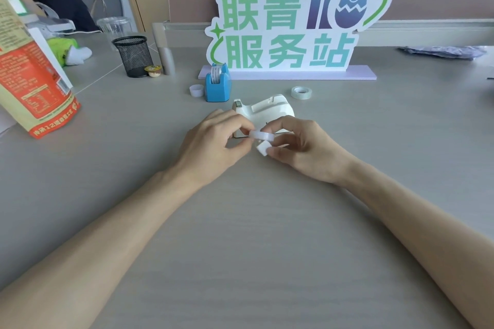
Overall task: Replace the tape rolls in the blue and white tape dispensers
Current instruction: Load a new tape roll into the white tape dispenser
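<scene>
Both hands meet above the middle of the worktop point(240, 222), forearms bare and resting on its surface. The left hand point(213, 139) has its fingers curled, thumb and forefinger pinched on the left rim of a small translucent tape roll point(261, 135). The right hand point(302, 147) is likewise closed: its upper fingers pinch the right side of that same roll, while its thumb presses a small white square piece point(262, 149) just below the roll. What that piece is cannot be told.

Directly behind the hands, touching them in view, stands the white tape dispenser point(267, 111), its cradle holding no roll that shows. Just beyond it to the left stands the blue tape dispenser point(217, 85), upright, with a printed roll point(216, 73) seated in its slot. A short white ring point(196, 90) lies just left of the blue unit. A clear tape roll point(301, 92) lies flat on the worktop, right of the white dispenser and near the sign base.

Along the far edge stands a cut-out sign point(288, 35) with green and blue characters. Toward the far left corner are a black mesh pen cup point(132, 56), a small round capsule point(153, 71) beside it, and a clear plastic cup point(113, 28). A red and tan printed pouch point(29, 80) leans at the left edge. A crumpled plastic bag point(441, 51) lies at the far right.
</scene>
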A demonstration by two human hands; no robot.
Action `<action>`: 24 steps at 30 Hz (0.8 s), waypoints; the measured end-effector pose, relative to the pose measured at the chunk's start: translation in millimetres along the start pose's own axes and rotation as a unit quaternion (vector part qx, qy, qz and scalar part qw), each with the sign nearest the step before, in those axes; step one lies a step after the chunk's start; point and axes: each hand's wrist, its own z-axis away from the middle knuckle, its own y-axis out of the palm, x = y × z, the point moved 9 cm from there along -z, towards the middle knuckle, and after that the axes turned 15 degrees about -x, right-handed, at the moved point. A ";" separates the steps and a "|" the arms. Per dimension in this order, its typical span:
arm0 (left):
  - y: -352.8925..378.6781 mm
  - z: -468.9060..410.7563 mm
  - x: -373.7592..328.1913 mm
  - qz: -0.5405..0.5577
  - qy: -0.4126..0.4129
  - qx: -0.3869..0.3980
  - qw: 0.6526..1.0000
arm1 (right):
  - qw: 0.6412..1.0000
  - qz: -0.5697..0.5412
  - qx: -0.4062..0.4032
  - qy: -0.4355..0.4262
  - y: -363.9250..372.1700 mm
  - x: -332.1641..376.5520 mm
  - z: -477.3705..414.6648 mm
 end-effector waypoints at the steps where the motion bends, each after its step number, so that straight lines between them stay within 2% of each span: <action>1: -1.3 -0.2 -3.2 -0.022 0.017 -0.005 1.000 | 1.000 0.013 -0.009 -0.009 -0.2 0.3 -0.3; 5: -10.6 -2.9 -3.8 -0.047 0.010 -0.047 0.998 | 0.989 0.098 -0.062 -0.092 -5.4 10.1 -0.1; 7: -12.9 -3.3 0.9 -0.038 -0.012 -0.057 0.998 | 0.984 0.119 -0.086 -0.099 -11.1 8.7 -0.8; 13: 7.6 2.5 1.9 0.027 -0.032 0.035 0.998 | 0.964 0.202 -0.104 -0.141 -19.1 4.0 -3.1; 16: 18.2 8.4 1.8 0.027 -0.029 0.077 0.996 | 0.966 0.188 -0.123 -0.131 -23.8 4.5 -2.8; 19: 21.7 8.9 6.0 0.003 -0.030 0.082 0.996 | 0.955 0.170 -0.218 -0.109 -45.8 1.0 -9.9; 21: 23.2 7.6 8.0 -0.017 -0.035 0.077 0.996 | 0.936 0.214 -0.268 -0.083 -60.1 -10.1 -23.2; 24: 25.1 6.2 10.0 -0.045 -0.037 0.070 0.996 | 0.921 0.321 -0.218 -0.018 -60.4 -42.1 -54.3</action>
